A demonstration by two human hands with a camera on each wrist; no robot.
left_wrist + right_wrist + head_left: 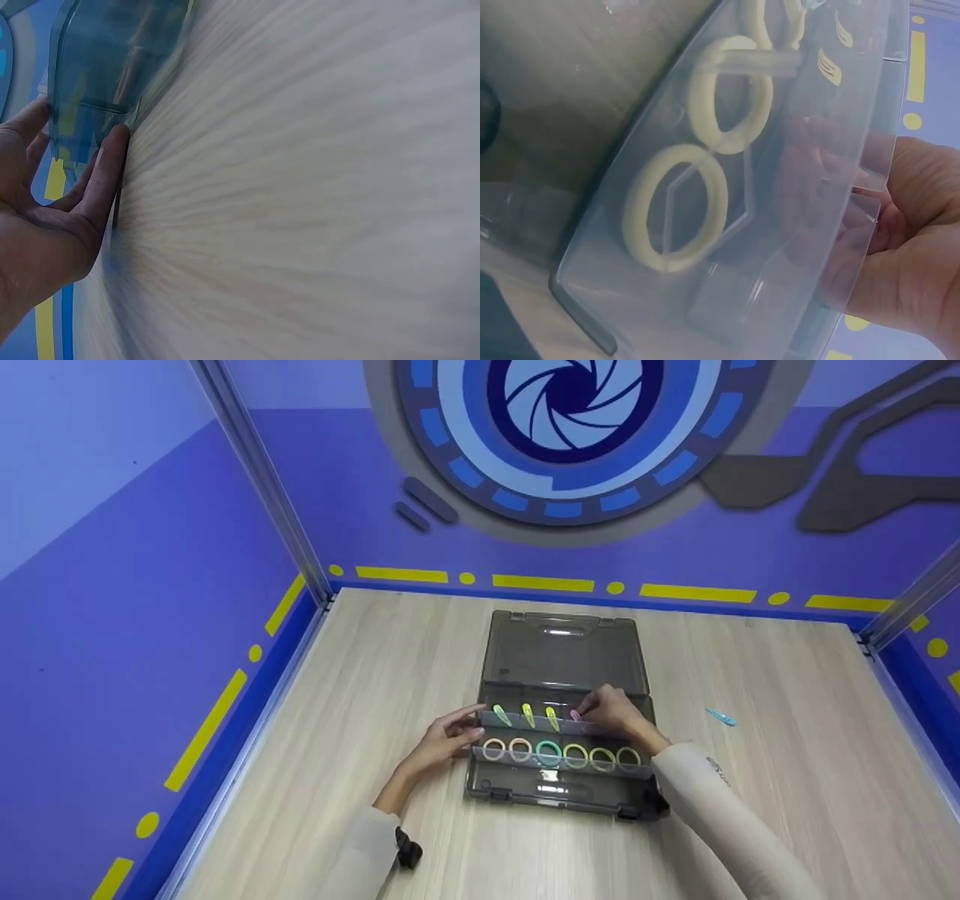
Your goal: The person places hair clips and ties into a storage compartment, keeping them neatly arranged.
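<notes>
A translucent grey plastic case (566, 656) lies open, its lid folded back. My right hand (613, 711) pinches a pink hair clip (575, 715) at the upper clear divider (540, 725). Along that divider stand a green hair clip (502, 715) and two yellow hair clips (528, 715). Several ring-shaped hair ties (548, 753) line the lower divider, as the right wrist view shows with pale hair ties (676, 208); there the right fingertips are blurred behind clear plastic. My left hand (441, 742) touches the case's left side with fairly straight fingers, also seen in the left wrist view.
A blue hair clip (721, 716) lies on the wooden table (787, 780) to the right of the case. Blue-purple walls (465, 555) with metal corner posts bound the table at the back and sides.
</notes>
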